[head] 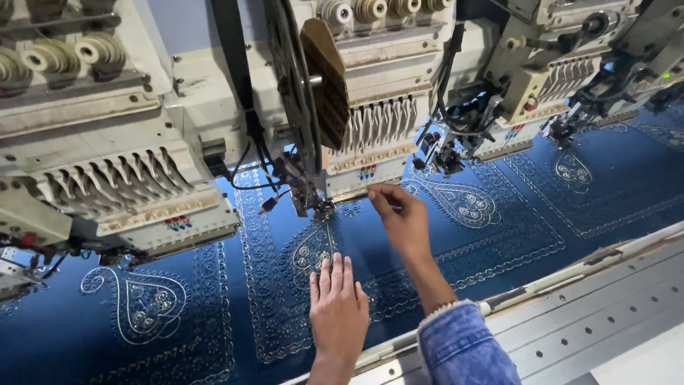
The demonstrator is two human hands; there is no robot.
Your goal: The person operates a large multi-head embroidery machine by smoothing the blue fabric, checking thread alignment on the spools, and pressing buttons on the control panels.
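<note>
The left hand [338, 305] lies flat, palm down, at the lower middle of the frame, its fingers together and stretched out on the blue fabric [499, 235]; its grip is apart and holds nothing. The fingertips end just below a paisley motif [311, 251] stitched in pale thread. The right hand [400, 217], coming out of a denim sleeve [463, 346] at the lower right, reaches up towards the middle of the frame. Its thumb and forefinger are pinched together just beside the lower edge of the middle embroidery head [370, 135]; whether a thread sits between them is too fine to tell.

The needle area [322, 207] of that head stands just left of the right hand and above the left hand, touching the fabric. A dark wheel [296, 85] with a brown sequin reel [326, 78] hangs in front of the head at the upper middle. On the head's pale front plate sits a small sticker [368, 172] of red and blue marks; a like sticker [178, 222] shows on the head at the left [121, 185]. A third head [541, 93] stands at the upper right. Thread tension knobs [53, 57] sit in the upper left. A grey metal rail [591, 314] with rows of holes runs across the lower right.
</note>
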